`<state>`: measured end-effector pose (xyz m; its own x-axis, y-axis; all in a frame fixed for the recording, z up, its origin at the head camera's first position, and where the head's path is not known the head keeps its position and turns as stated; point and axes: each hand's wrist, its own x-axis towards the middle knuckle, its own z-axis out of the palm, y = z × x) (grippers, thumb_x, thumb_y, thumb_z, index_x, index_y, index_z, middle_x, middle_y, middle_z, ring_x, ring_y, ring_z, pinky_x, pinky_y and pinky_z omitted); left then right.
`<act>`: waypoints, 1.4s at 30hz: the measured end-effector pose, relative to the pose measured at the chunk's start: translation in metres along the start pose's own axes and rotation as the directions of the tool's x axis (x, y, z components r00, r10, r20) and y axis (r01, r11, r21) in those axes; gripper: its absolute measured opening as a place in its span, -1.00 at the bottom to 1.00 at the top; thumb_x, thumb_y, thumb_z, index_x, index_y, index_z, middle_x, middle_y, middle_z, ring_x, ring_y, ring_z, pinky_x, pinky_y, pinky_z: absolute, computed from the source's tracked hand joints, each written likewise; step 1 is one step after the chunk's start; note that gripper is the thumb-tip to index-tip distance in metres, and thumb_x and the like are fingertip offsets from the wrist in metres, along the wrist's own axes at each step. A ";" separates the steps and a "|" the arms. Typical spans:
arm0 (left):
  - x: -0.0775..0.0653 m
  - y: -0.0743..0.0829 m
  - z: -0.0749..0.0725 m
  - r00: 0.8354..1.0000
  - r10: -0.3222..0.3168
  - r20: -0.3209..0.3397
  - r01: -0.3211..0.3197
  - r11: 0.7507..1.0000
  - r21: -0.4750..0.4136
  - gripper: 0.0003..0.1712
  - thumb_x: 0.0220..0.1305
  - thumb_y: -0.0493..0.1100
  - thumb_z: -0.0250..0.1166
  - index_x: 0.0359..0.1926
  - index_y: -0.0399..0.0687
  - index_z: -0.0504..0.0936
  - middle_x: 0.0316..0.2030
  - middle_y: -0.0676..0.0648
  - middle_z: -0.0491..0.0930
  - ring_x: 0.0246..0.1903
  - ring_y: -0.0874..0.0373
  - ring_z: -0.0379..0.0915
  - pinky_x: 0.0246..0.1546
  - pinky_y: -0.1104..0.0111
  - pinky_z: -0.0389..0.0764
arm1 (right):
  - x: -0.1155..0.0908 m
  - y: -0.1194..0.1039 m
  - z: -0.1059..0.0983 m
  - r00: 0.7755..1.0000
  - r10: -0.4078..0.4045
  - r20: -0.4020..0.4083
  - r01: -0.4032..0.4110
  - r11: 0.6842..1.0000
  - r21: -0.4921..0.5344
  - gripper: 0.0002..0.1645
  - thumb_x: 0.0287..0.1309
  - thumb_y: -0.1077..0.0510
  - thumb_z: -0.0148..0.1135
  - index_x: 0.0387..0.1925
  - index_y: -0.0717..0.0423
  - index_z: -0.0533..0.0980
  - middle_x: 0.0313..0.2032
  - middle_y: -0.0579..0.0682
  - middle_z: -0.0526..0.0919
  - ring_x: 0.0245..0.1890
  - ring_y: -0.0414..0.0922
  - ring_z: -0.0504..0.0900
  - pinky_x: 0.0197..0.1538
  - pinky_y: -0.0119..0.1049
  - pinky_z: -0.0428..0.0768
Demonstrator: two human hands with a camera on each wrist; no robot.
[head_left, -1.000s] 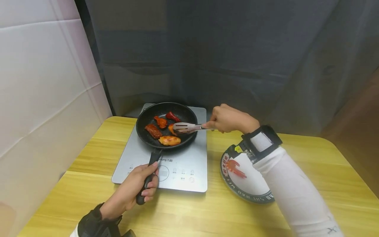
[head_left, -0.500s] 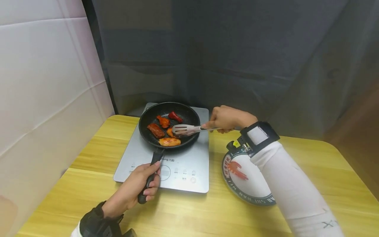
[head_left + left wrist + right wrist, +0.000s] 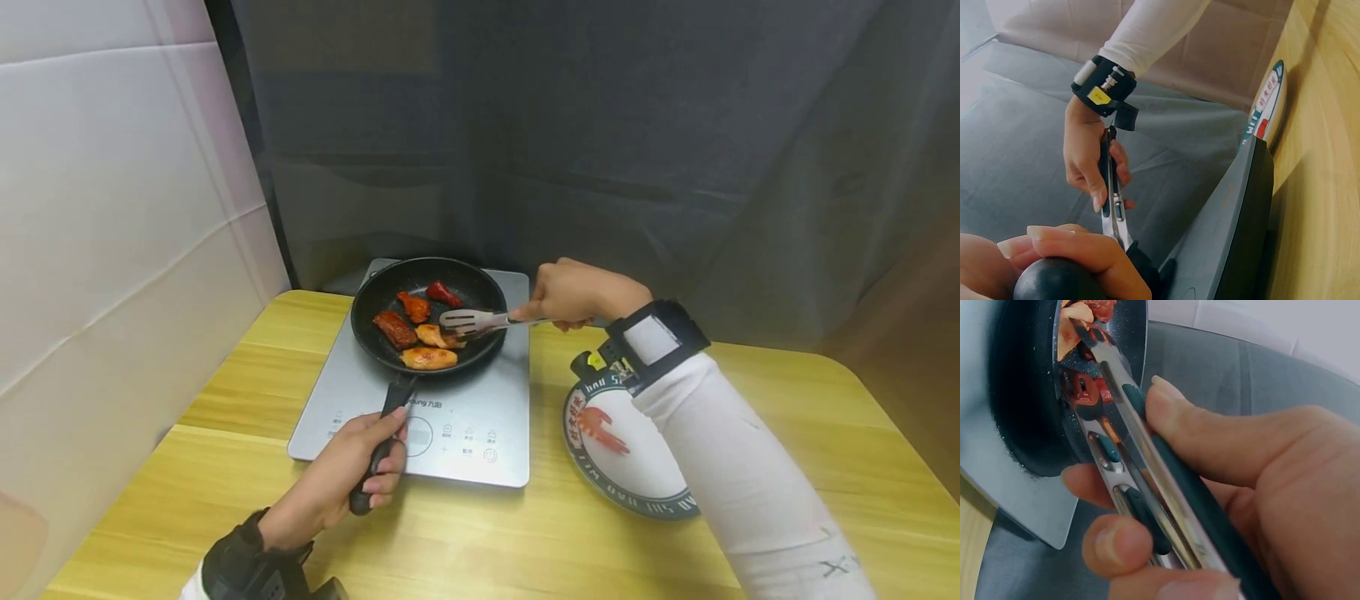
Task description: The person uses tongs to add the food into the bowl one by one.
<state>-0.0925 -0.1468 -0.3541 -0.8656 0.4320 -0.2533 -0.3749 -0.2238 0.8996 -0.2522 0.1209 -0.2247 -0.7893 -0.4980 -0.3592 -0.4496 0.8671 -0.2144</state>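
Note:
My left hand [image 3: 360,458] grips the black handle [image 3: 372,475] of a frying pan [image 3: 366,287]. In the pan lie a dark red-brown slab of meat [image 3: 394,330], an orange drumstick-like piece [image 3: 414,307], a deep red piece [image 3: 442,293], a yellow-orange piece [image 3: 429,359] and a smaller orange piece [image 3: 435,336]. My right hand [image 3: 573,292] holds metal tongs [image 3: 1141,444] with dark grips, fingers and thumb wrapped round both arms. The slotted tong heads reach over the pan's right side, right at the smaller orange piece. In the right wrist view the tong tips are slightly apart.
Under the pan is a silver induction cooker [image 3: 465,467] on a wooden table [image 3: 465,542]. A round plate [image 3: 637,504] with a lettered dark rim and a shrimp picture sits at the right, partly beneath my right forearm. A dark cloth [image 3: 562,150] hangs behind; a pale panel [image 3: 127,217] stands left.
The tongs have lifted slightly, and the smaller orange piece now shows more fully, its lie changed. My left hand keeps its hold on the handle. The head view has shifted a little.

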 end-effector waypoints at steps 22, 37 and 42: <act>0.001 -0.002 -0.003 1.000 -0.004 -0.002 0.004 1.000 -0.011 -0.62 0.52 0.04 -0.10 -0.25 -0.21 0.18 -0.66 0.07 0.17 -0.82 0.33 0.05 -0.82 0.50 0.25 | -0.033 -0.017 -0.001 0.962 0.021 -0.273 -0.068 0.984 -0.164 -0.55 0.13 -0.26 0.27 -0.27 0.01 0.70 -0.59 -0.12 0.53 -0.56 -0.13 0.48 -0.54 -0.28 0.38; -0.001 -0.001 -0.005 1.000 -0.004 -0.007 0.004 1.000 -0.007 -0.61 0.52 0.06 -0.09 -0.24 -0.21 0.18 -0.66 0.08 0.17 -0.81 0.34 0.05 -0.83 0.51 0.22 | -0.131 0.047 0.063 0.869 0.051 -0.491 -0.094 0.994 -0.063 -0.38 0.17 -0.24 0.25 -0.04 0.21 0.62 -0.30 0.09 0.69 -0.38 0.01 0.63 -0.25 0.01 0.59; 0.001 -0.001 -0.004 1.000 -0.006 -0.005 0.006 1.000 -0.004 -0.62 0.52 0.06 -0.09 -0.24 -0.20 0.18 -0.67 0.08 0.17 -0.81 0.34 0.05 -0.83 0.51 0.22 | -0.157 0.072 0.088 0.862 0.103 -0.496 -0.162 0.984 -0.077 -0.38 0.17 -0.24 0.24 -0.05 0.22 0.62 -0.33 0.09 0.69 -0.43 0.00 0.60 -0.28 0.06 0.58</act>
<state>-0.0942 -0.1497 -0.3569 -0.8649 0.4292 -0.2605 -0.3814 -0.2244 0.8968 -0.1237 0.2609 -0.2633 -0.9343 -0.3362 0.1182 -0.3467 0.9343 -0.0828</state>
